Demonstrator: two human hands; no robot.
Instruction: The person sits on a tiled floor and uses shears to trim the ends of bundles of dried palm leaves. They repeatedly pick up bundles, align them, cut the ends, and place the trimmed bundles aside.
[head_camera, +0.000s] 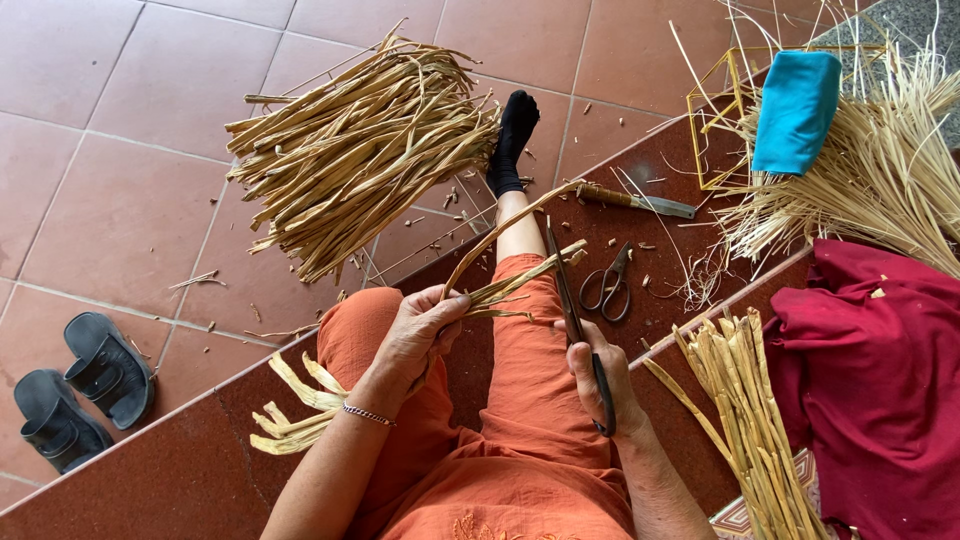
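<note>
While seated on the red step, left hand (420, 330) clasps pale dried reed strips (500, 285); right hand (598, 372) fisted round long dark-handled knife (578, 325); blade best kept angled away from fingers.

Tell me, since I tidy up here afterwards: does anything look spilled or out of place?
Yes. Small dry scraps lie scattered over the floor tiles and step near the big strip bundle, and open scissors lie loose on the step.

Your trousers (520, 420) orange, sock (512, 140) black. Straw-tan strips (360, 150) on terracotta tiles (120, 200). Teal cloth (795, 110), maroon cloth (880, 380), yellow wire frame (715, 125), dark grey sandals (80, 395), silver bracelet (367, 414).
</note>
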